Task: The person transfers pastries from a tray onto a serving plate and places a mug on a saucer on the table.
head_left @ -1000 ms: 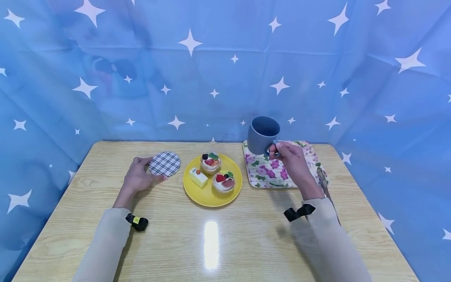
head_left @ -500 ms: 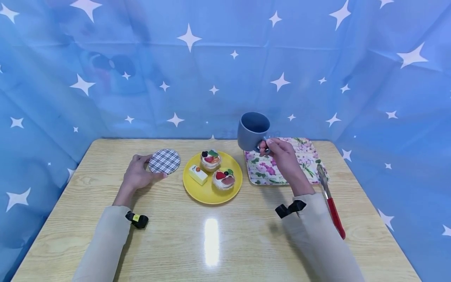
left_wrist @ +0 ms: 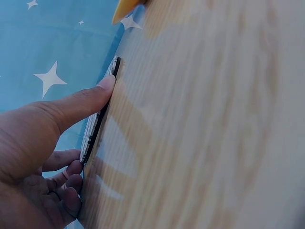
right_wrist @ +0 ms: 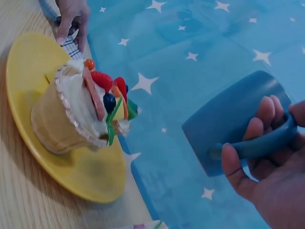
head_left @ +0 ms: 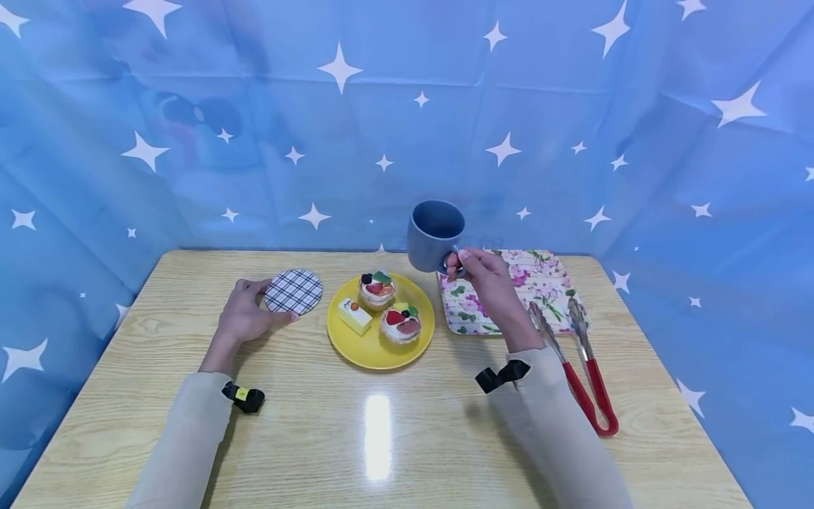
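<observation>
My right hand (head_left: 483, 277) grips a blue-grey mug (head_left: 434, 237) by its handle, in the air behind the tray's left part. In the right wrist view the mug (right_wrist: 233, 124) hangs beside the plate, with the fingers curled round its handle. My left hand (head_left: 244, 311) holds a round plaid coaster (head_left: 294, 291) on the table, thumb at its near edge and fingers at its left and far edge. The left wrist view shows the coaster (left_wrist: 99, 119) edge-on, low against the wood, with the thumb on its rim.
Between the hands a yellow plate (head_left: 375, 359) bears two fruit-topped cream cups (head_left: 400, 325) and a small cake slice (head_left: 355, 316). A floral tray (head_left: 473, 311) lies at the right. Red-handled tongs (head_left: 598, 392) rest partly on it. A blue star curtain (head_left: 381, 127) stands behind the table.
The mug has moved left in my right hand, from above the tray toward the plate. The tongs, earlier mostly behind my right arm, now show. My left hand and the coaster stay put.
</observation>
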Available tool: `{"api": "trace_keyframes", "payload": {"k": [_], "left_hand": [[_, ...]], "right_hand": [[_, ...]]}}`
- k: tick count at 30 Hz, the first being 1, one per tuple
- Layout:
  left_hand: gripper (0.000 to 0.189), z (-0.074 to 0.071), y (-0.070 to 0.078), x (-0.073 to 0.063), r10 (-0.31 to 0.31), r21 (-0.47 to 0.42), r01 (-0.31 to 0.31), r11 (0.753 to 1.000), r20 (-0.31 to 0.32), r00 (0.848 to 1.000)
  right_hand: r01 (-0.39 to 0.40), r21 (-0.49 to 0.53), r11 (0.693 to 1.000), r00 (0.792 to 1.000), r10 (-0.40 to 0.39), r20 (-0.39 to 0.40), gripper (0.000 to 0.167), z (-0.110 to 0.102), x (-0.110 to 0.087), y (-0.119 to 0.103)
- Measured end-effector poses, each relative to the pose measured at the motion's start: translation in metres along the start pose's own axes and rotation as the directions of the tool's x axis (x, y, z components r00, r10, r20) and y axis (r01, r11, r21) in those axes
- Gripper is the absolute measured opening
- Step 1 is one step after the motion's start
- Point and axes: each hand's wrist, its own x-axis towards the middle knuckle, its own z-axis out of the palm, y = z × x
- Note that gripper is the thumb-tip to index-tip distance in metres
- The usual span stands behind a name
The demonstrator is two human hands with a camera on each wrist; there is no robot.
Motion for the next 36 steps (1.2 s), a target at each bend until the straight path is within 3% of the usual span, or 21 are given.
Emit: {"api": "trace_keyframes", "payload": {"k": [12, 21, 36], "left_hand": [[0.107, 0.000, 0.001, -0.002, -0.001, -0.002, 0.001, 1.000, -0.003, 1.000], [0.107, 0.000, 0.001, -0.002, 0.003, -0.001, -0.003, 1.000, -0.007, 1.000], [0.106, -0.001, 0.002, -0.001, -0.005, 0.015, 0.005, 1.000, 0.000, 1.000]], "right_hand": [[0.007, -0.018, 1.000, 1.000, -0.007, 0.028, 0.044, 0.019, 0.007, -0.005], [-0.040, -0.055, 0.998, 0.999, 0.041, 0.025, 0.038, 0.038, 0.012, -0.009], [-0.028, -0.031, 0.999, 0.995, 0.031, 0.098, 0.037, 0.068, 0.023, -0.011]]}}
